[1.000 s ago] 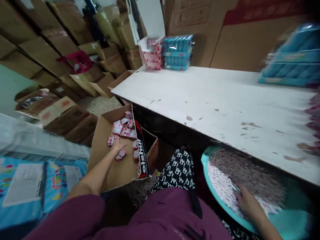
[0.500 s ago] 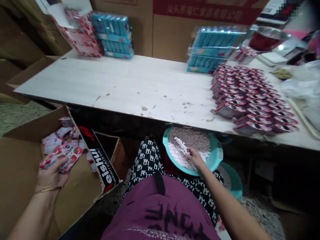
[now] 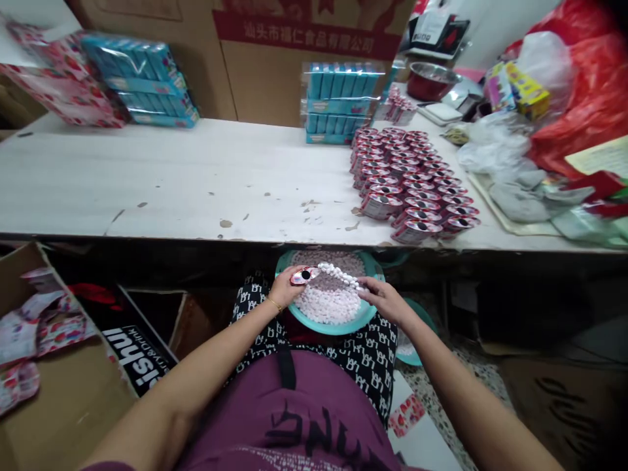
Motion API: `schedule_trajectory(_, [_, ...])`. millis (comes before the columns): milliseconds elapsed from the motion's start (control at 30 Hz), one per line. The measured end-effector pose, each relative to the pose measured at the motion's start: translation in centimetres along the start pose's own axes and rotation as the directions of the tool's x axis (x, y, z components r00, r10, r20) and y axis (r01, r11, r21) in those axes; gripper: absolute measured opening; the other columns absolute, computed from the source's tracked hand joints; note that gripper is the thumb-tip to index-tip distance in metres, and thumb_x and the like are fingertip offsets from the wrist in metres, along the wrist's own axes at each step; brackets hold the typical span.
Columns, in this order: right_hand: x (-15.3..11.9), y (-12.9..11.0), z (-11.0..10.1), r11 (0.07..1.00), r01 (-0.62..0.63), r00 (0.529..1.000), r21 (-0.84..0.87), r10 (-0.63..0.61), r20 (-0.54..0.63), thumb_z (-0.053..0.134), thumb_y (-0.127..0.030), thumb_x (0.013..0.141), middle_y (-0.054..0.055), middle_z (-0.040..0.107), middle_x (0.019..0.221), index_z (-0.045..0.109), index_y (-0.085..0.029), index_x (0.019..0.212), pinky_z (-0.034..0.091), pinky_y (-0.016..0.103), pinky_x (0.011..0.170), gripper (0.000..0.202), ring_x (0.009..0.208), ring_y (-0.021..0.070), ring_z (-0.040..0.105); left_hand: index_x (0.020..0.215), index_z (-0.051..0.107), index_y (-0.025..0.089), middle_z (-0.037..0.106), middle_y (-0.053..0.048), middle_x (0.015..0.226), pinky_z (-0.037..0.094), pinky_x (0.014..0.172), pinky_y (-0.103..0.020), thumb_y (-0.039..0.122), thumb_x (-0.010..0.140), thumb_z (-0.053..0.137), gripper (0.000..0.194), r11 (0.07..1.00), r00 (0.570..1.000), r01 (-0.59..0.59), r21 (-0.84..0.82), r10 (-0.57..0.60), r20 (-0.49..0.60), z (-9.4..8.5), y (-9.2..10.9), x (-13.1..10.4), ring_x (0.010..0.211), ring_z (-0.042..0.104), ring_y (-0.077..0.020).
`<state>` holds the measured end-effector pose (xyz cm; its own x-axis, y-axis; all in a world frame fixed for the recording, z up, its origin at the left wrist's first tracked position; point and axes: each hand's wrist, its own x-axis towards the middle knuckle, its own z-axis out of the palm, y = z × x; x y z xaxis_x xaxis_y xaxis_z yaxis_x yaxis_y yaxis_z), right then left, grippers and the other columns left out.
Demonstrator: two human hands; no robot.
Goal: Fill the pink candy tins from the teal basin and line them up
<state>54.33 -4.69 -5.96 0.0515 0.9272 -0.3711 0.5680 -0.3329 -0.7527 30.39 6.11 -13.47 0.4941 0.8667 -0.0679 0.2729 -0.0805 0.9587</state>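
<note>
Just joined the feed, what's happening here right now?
A seated person works over a teal basin of small white and pink candies on their lap. The left hand holds a small pink container at the basin's rim; the right hand holds a strip lined with white candies beside it. On the white table above, rows of similar containers lie packed together. A cardboard box of pink packets sits to the left.

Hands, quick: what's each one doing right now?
Left hand: closed on a small pink packet over the teal basin.
Right hand: resting on the white candies; grip cannot be told.
</note>
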Motion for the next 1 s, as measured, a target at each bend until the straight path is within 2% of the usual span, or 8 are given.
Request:
schedule_trajectory(133, [0.3, -2.2, -1.5, 0.946, 0.033, 0.997, -0.324, -0.008, 0.076, 0.045, -0.030, 0.078, 0.008, 0.061, 0.105, 0.057, -0.015, 0.107, 0.039, 0.029, 0.086, 0.035, 0.097, 0.0174, 0.054, 0.100, 0.060, 0.018, 0.058, -0.007, 0.100, 0.041, 0.089, -0.034, 0.005, 0.059, 0.059, 0.043, 0.992, 0.993, -0.103, 0.078, 0.097, 0.069, 2.4, -0.3, 1.1, 0.096, 0.054, -0.0194])
schedule_trajectory(267, [1.1, -5.3, -1.2, 0.732, 0.057, 0.988, -0.679, 0.058, 0.146, 0.039, -0.029, 0.081, 0.008, 0.064, 0.098, 0.061, -0.020, 0.101, 0.042, 0.032, 0.079, 0.031, 0.091, 0.0198, 0.057, 0.102, 0.060, 0.017, 0.056, -0.007, 0.099, 0.041, 0.087, -0.032, 0.007, 0.061, 0.058, 0.042, 0.986, 0.986, -0.142, 0.086, 0.133, 0.097, 3.4, -0.3, 1.1, 0.095, 0.054, -0.0195])
schedule_trajectory(500, [1.6, -10.1, -0.7, 0.528, 0.046, 0.979, -0.848, 0.145, 0.143, 0.036, -0.017, 0.079, 0.013, 0.062, 0.092, 0.060, -0.015, 0.093, 0.043, 0.030, 0.070, 0.028, 0.083, 0.0210, 0.060, 0.100, 0.060, 0.015, 0.056, -0.007, 0.093, 0.044, 0.082, -0.032, 0.010, 0.061, 0.061, 0.039, 0.989, 0.993, -0.103, 0.103, 0.097, 0.064, 3.7, -0.9, 1.3, 0.088, 0.055, -0.0188])
schedule_trajectory(600, [1.1, -7.9, -1.8, 0.534, 0.016, 0.989, -0.846, 0.115, 0.091, 0.035, -0.019, 0.081, 0.011, 0.060, 0.097, 0.053, -0.019, 0.102, 0.043, 0.031, 0.069, 0.028, 0.083, 0.0207, 0.059, 0.100, 0.060, 0.016, 0.057, -0.006, 0.096, 0.043, 0.085, -0.033, 0.010, 0.061, 0.060, 0.040, 0.992, 0.996, -0.087, 0.087, 0.086, 0.015, 2.5, -0.9, 1.0, 0.092, 0.055, -0.0188])
schedule_trajectory(700, [1.3, -2.9, -0.7, 0.584, -0.094, 0.979, -0.807, 0.203, 0.033, 0.036, -0.017, 0.081, 0.011, 0.059, 0.100, 0.047, -0.020, 0.110, 0.043, 0.034, 0.070, 0.031, 0.085, 0.0225, 0.059, 0.103, 0.059, 0.017, 0.058, -0.007, 0.103, 0.041, 0.089, -0.033, 0.014, 0.064, 0.060, 0.039, 0.996, 0.993, -0.073, 0.048, 0.078, -0.094, 0.2, -1.0, 0.2, 0.097, 0.054, -0.0185])
schedule_trajectory(833, [3.9, 2.4, 5.5, 0.757, -0.226, 0.940, -0.613, 0.336, 0.068, 0.034, -0.012, 0.081, 0.012, 0.060, 0.100, 0.048, -0.020, 0.112, 0.041, 0.036, 0.077, 0.034, 0.092, 0.0228, 0.057, 0.105, 0.057, 0.016, 0.060, -0.007, 0.103, 0.043, 0.087, -0.033, 0.025, 0.065, 0.063, 0.042, 0.998, 0.974, 0.054, -0.039, -0.061, -0.220, -2.4, -1.3, -0.8, 0.094, 0.057, -0.0188])
schedule_trajectory(933, [6.2, 3.6, 9.9, 0.845, -0.211, 0.953, -0.491, 0.290, 0.089, 0.040, -0.020, 0.082, 0.009, 0.059, 0.107, 0.047, -0.021, 0.115, 0.040, 0.032, 0.080, 0.034, 0.097, 0.0200, 0.055, 0.105, 0.056, 0.015, 0.062, -0.007, 0.102, 0.044, 0.086, -0.033, 0.029, 0.063, 0.066, 0.045, 0.986, 0.950, 0.135, -0.099, -0.158, -0.270, -3.4, -1.4, -1.2, 0.090, 0.058, -0.0183])
schedule_trajectory(1000, [7.0, 4.0, 10.8, 0.892, -0.189, 0.963, -0.411, 0.251, 0.102, 0.045, -0.022, 0.080, 0.007, 0.059, 0.109, 0.049, -0.019, 0.114, 0.040, 0.027, 0.082, 0.034, 0.098, 0.0173, 0.054, 0.105, 0.057, 0.015, 0.062, -0.006, 0.102, 0.045, 0.086, -0.033, 0.029, 0.062, 0.067, 0.046, 0.983, 0.944, 0.153, -0.101, -0.175, -0.278, -3.7, -1.5, -1.4, 0.089, 0.058, -0.0178])
